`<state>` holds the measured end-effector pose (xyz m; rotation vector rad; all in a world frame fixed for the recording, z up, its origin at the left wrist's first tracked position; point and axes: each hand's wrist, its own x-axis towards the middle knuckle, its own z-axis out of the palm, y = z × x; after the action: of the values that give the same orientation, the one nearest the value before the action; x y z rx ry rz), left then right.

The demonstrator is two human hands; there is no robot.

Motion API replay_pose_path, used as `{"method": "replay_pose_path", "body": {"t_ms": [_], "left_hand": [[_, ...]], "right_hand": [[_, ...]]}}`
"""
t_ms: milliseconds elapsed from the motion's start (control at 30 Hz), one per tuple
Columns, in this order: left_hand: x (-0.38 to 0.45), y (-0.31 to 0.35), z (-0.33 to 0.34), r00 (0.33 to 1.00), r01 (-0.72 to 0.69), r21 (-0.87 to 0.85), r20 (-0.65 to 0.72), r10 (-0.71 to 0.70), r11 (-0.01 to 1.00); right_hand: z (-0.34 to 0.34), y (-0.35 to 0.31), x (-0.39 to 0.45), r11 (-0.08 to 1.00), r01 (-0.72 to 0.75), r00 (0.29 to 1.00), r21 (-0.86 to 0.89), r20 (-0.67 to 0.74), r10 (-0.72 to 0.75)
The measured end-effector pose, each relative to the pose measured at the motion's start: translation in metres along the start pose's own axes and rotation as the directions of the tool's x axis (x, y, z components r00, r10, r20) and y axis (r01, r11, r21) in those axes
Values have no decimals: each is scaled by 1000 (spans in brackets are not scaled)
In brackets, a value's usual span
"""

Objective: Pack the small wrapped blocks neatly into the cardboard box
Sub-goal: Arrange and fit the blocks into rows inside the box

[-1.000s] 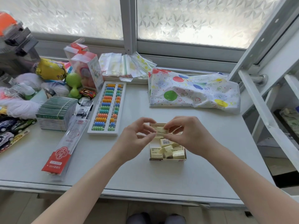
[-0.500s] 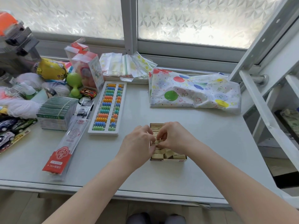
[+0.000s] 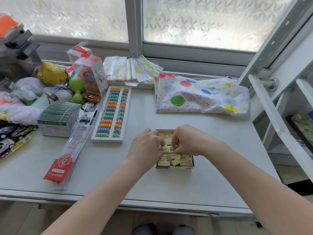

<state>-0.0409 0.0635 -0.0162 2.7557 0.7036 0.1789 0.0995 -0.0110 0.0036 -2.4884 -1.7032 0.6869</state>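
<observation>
A small cardboard box sits on the grey table, holding several cream wrapped blocks. Those near the front lie jumbled, while the back row lies flat. My left hand rests over the box's left side with its fingers curled down among the blocks. My right hand reaches in from the right, its fingertips pinching a block with a barcode label in the middle of the box. The hands hide much of the box's middle.
A colourful bead abacus lies left of the box. A red-and-clear ruler packet and a stack of green-edged packs lie further left, with toys behind them. A balloon-print bag lies behind, a white metal frame on the right.
Both hands have come down from holding a block above the box to working inside it, and they now press among the blocks in its middle.
</observation>
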Motion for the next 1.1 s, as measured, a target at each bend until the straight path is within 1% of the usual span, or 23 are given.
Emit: {"method": "replay_pose_path", "body": {"t_ms": [100,200,267,300,333,367,400,433,467,500,533,567,633,700,800,867,933,967,1000,1067,1100], "left_hand": [[0,-1,0,1000,22,-25,13,-22,999],[0,-1,1,999,34,-34,17,-34,999],[0,0,1,999,34,-30,18,-33,999],[0,-1,2,1000,30,-37,8,-30,999],[-2,-2,2,1000,25,-62,-12,-26,998],[-4,-2,3,999,21,-113,-46,-26,993],[-6,-2,2,996,17,-189,-87,-34,982],[-8,-2,2,991,12,-280,-124,-49,960],[-9,0,1,987,4,-370,-150,-64,929],[-10,2,-1,984,-6,-449,-162,-75,893],[-10,4,-3,984,-16,-517,-162,-80,856],[-10,7,-5,985,-26,-574,-157,-78,819],[-10,11,-8,987,-50,-645,-151,-63,763],[-9,13,-9,984,-79,-676,-169,-51,732],[-7,14,-8,977,-107,-702,-205,-56,704],[-6,12,-7,975,-105,-720,-210,-71,686],[-6,10,-6,977,-76,-764,-186,-107,641],[-6,11,-6,977,-46,-808,-158,-141,587],[-6,13,-7,975,-13,-864,-123,-185,503],[-6,16,-8,959,37,-949,-55,-278,314],[-6,18,-8,948,49,-967,-34,-317,251]], "right_hand": [[2,-1,3,997,41,999,-63,0,-41],[2,9,3,997,73,997,-22,29,-72],[-1,17,0,995,59,998,86,17,-61],[-3,20,-2,980,41,999,196,-17,-39],[-5,23,-5,935,31,998,354,-60,-11],[-9,26,-8,843,29,996,537,-85,20],[-13,29,-12,703,31,996,710,-82,39],[-16,31,-16,536,14,998,844,-45,45],[-19,32,-20,366,-35,999,930,22,41],[-20,32,-24,223,-102,995,970,97,36],[-20,31,-27,124,-166,986,978,163,31],[-19,30,-30,68,-212,977,975,210,27],[-16,26,-34,19,-258,966,966,258,16],[-15,22,-36,14,-269,963,963,269,4],[-13,19,-37,54,-257,966,965,257,7],[-11,18,-37,85,-248,969,965,248,4],[-9,18,-38,85,-227,974,970,228,1],[-8,18,-39,59,-211,977,976,211,5],[-7,17,-39,12,-192,981,981,192,16],[-4,15,-41,-127,-148,987,981,155,46],[-1,12,-42,-190,-122,989,974,136,61]]}}
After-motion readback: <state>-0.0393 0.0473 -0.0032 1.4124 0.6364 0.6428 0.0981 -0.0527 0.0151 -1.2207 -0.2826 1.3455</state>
